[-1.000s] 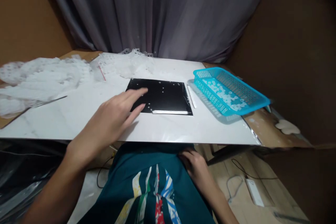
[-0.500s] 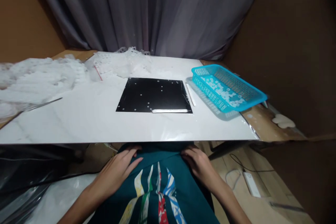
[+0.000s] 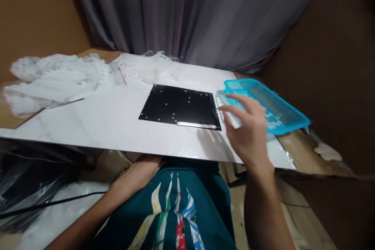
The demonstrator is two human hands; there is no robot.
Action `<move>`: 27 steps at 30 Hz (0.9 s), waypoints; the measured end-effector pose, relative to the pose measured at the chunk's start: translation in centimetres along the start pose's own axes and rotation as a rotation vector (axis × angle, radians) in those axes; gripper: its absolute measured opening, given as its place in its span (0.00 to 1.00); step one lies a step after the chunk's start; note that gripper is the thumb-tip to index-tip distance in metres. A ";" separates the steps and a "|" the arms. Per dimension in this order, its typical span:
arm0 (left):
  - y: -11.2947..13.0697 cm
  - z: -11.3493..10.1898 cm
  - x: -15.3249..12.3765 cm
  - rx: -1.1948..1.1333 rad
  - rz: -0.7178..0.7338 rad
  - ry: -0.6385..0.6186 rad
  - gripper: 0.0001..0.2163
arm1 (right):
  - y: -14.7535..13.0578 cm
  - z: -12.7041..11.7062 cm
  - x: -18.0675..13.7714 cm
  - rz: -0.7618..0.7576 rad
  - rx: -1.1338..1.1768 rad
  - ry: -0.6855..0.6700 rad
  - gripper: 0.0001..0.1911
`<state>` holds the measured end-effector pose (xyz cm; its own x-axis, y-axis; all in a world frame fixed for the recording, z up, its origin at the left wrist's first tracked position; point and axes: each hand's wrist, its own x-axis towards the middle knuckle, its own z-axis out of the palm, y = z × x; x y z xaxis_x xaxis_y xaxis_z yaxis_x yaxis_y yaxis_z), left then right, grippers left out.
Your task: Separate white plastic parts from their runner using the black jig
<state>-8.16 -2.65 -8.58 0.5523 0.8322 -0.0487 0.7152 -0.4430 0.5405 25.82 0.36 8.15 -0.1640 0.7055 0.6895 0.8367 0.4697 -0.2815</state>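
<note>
My right hand (image 3: 249, 129) is raised over the table's right part, fingers spread and holding nothing, just in front of the blue plastic basket (image 3: 290, 115) that holds small white pieces. A white stick (image 3: 218, 103) lies between the basket and the black square sheet (image 3: 181, 106), which is dotted with tiny white bits. My left hand (image 3: 142, 170) rests low on my teal shirt under the table edge; its fingers are mostly hidden.
A heap of white perforated plastic sheets (image 3: 55, 78) fills the table's left and back. A thin metal strip (image 3: 63, 103) lies near it. The white tabletop (image 3: 96, 121) ends close to my body. A grey curtain (image 3: 190, 11) hangs behind; cables run on the floor.
My left hand drew back from the black sheet down to my lap. My right hand has risen from my lap to the front of the blue basket.
</note>
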 end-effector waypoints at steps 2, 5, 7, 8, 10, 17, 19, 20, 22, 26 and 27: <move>-0.1 0.0 0.0 -0.007 0.010 -0.013 0.21 | -1.6 2.3 0.5 -0.034 0.016 -0.072 0.14; -0.4 -0.1 -0.1 -0.054 0.010 -0.039 0.21 | -4.2 2.2 -1.9 0.036 0.249 -0.151 0.13; -0.7 -0.2 -0.2 -0.098 -0.021 -0.043 0.19 | -6.1 1.2 -4.4 0.076 0.513 -0.323 0.12; -0.9 -0.2 -0.3 -0.118 -0.038 -0.041 0.19 | -7.0 0.9 -5.7 0.073 0.642 -0.458 0.12; -1.1 -0.1 -0.6 -0.151 -0.057 -0.034 0.18 | -8.5 1.5 -8.3 0.090 0.744 -0.646 0.10; -0.3 -1.4 -2.8 -0.319 -0.087 0.081 0.14 | -8.7 8.5 -13.7 0.229 0.583 -0.666 0.13; 0.3 -2.2 -4.2 -0.352 0.011 0.089 0.12 | -8.4 9.3 -13.6 0.211 0.532 -0.721 0.15; 0.5 -2.5 -5.0 -0.328 0.085 0.071 0.11 | -8.4 9.4 -13.4 0.197 0.500 -0.754 0.15; 0.5 -2.7 -6.6 -0.198 0.220 0.034 0.09 | -8.8 9.6 -12.7 0.142 0.407 -0.841 0.15; -0.5 -1.7 -8.7 0.106 0.277 0.043 0.18 | -10.1 10.3 -11.7 0.023 0.184 -0.955 0.18; -0.9 -1.4 -8.9 0.144 0.273 0.053 0.20 | -10.4 10.5 -11.6 0.012 0.157 -0.954 0.18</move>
<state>-14.35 -9.15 -7.45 0.7118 0.6907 0.1277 0.5992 -0.6919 0.4028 13.50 -7.11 -3.92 -0.5693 0.8123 -0.1268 0.7732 0.4765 -0.4184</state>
